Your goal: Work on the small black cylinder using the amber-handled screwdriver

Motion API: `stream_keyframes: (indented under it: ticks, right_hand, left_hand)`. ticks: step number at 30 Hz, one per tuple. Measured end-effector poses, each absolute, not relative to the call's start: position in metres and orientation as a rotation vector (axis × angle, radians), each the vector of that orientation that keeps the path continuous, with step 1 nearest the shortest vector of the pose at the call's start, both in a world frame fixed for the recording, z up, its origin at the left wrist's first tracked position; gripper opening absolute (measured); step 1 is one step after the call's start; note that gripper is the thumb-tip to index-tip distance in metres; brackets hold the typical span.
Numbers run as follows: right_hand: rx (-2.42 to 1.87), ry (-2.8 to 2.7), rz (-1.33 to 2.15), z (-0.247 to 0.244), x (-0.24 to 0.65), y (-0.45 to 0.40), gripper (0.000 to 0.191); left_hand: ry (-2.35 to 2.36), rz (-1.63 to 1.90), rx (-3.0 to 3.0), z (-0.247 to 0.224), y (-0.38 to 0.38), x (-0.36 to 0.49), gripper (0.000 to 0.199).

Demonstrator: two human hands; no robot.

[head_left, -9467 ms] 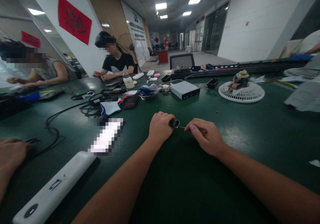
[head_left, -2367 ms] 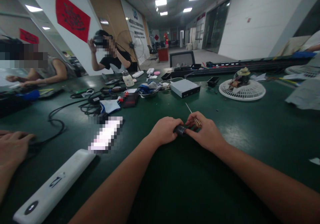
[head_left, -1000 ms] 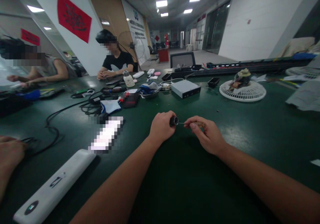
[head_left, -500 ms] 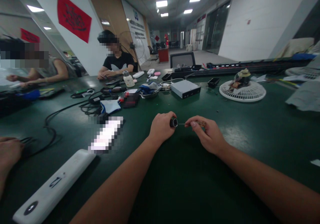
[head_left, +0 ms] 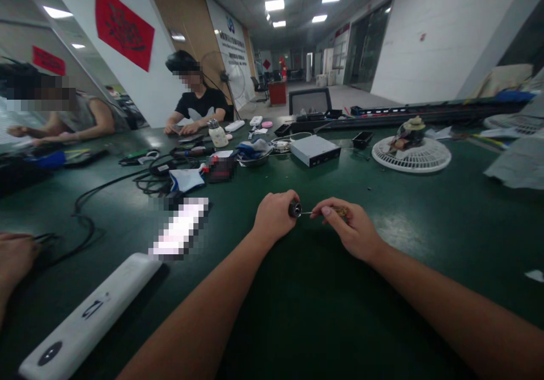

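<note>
My left hand [head_left: 275,214] is closed around a small black cylindrical part [head_left: 294,209], whose round, hollow-looking end faces right. In my right hand [head_left: 348,224] is a screwdriver [head_left: 341,212] with a yellowish see-through handle and a thin metal shaft. The shaft points left, and its tip is at the open end of the black part; how far it goes in I cannot tell. Both hands are just above the green table [head_left: 323,312]. Most of the black part is hidden by my left fingers.
A long white device [head_left: 89,317] and a bright phone-like screen [head_left: 181,228] lie to the left. Another person's hand [head_left: 17,258] is at the left edge. Farther back are a grey disc drive [head_left: 315,150], a white fan grille [head_left: 410,156], black cables [head_left: 91,190] and a seated person [head_left: 199,105].
The screwdriver in my right hand has shifted slightly left, closer to the black part. My left hand has stayed nearly in place.
</note>
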State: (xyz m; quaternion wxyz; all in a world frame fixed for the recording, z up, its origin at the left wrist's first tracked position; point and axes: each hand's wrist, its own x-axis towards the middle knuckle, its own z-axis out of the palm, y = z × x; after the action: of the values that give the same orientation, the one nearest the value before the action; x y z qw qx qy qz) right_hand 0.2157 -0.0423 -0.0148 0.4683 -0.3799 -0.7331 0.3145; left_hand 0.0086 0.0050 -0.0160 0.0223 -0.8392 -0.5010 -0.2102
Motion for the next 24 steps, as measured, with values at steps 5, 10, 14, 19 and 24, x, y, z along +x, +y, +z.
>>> stream_keyframes:
  ticks: [5,10,14,19,24]
  right_hand:
    - [-0.948,-1.722,0.827,-0.0179,0.2134,-0.0399,0.027]
    - [-0.932,-1.754,0.896,-0.0190,0.2133,-0.0370,0.029]
    - [-0.889,-1.660,0.965,-0.0211,0.2131,-0.0348,0.026]
    - [-0.993,-1.793,0.837,-0.0195,0.2130,-0.0372,0.026]
    - [-0.945,-1.684,0.924,-0.0223,0.2133,-0.0355,0.025]
  left_hand:
    - [-1.567,-0.675,-2.574,-0.0169,0.0055,0.0075,0.018]
    - [-1.532,-0.660,-2.610,-0.0165,0.0046,0.0078,0.021]
    - [-1.565,-0.644,-2.587,-0.0151,0.0042,0.0079,0.014]
    - [-1.531,-0.610,-2.618,-0.0138,0.0045,0.0074,0.019]
    - [-1.485,-0.571,-2.597,-0.0112,0.0042,0.0077,0.019]
